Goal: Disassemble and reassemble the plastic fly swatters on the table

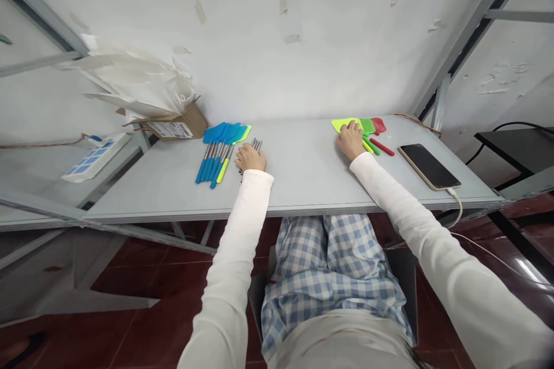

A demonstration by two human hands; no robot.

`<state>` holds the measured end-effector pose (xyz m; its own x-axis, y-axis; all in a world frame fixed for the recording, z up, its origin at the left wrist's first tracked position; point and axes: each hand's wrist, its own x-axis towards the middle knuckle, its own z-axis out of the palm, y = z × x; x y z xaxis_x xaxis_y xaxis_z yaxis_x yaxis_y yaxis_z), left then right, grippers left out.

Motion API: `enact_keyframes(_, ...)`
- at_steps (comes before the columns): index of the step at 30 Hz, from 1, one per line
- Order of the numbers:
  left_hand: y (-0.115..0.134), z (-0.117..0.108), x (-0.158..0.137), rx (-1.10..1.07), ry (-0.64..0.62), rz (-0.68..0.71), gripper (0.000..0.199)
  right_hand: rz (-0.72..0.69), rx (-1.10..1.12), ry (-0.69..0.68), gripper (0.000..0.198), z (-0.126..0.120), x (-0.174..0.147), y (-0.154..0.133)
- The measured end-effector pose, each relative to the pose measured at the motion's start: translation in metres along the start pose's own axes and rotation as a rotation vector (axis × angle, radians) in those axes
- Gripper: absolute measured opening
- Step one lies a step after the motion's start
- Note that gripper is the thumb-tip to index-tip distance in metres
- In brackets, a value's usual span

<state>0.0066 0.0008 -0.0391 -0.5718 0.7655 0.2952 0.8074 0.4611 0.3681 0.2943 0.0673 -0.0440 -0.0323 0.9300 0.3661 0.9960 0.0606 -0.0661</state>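
Note:
My left hand point(250, 157) is closed over several thin metal rods point(257, 143) lying on the table; its palm hides their middles. Just left of it lies a row of blue fly swatters point(215, 134) with metal shafts and blue handles, plus one with a yellow-green head and handle point(223, 170). At the right, my right hand point(351, 139) rests with curled fingers on a yellow-green swatter head point(340, 124). Beside that are a green swatter head point(367, 126) and a red one point(379, 125). Below them lie a yellow handle point(367, 146), a green handle point(373, 147) and a red handle point(382, 147).
A phone point(428, 166) with a white charging cable point(457, 207) lies at the table's right. An open cardboard box point(177, 125) with white wrapping point(134, 78) stands at the back left. Farther left is a power strip point(96, 157). A wall backs the grey table point(298, 184).

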Motion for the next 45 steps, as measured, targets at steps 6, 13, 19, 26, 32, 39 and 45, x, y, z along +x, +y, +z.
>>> enact_keyframes(6, -0.024, -0.005, 0.024, -0.008, 0.14, -0.182, 0.038, -0.01, 0.033, 0.015, 0.034, 0.0, -0.001, -0.002)
enact_keyframes(13, -0.039, 0.001, 0.037, 0.047, 0.116, -0.2, 0.042, -0.003, 0.066, 0.035, 0.034, -0.003, -0.002, -0.002)
enact_keyframes(19, -0.036, 0.003, 0.036, 0.036, 0.189, -0.176, 0.045, -0.007, 0.07, 0.025, 0.033, -0.004, -0.002, -0.003)
enact_keyframes(26, -0.035, 0.004, 0.034, 0.027, 0.135, -0.118, 0.045, -0.049, 0.083, -0.008, 0.032, -0.005, -0.005, -0.008)
enact_keyframes(32, -0.036, 0.004, 0.034, 0.048, 0.113, -0.112, 0.047, -0.071, 0.104, -0.016, 0.032, -0.008, -0.008, -0.012)
enact_keyframes(39, -0.036, 0.006, 0.035, 0.04, 0.118, -0.116, 0.048, -0.096, 0.12, -0.022, 0.032, -0.007, -0.01, -0.013)
enact_keyframes(45, -0.04, 0.004, 0.041, 0.056, 0.097, -0.061, 0.046, -0.115, 0.144, -0.004, 0.032, -0.006, -0.01, -0.013)
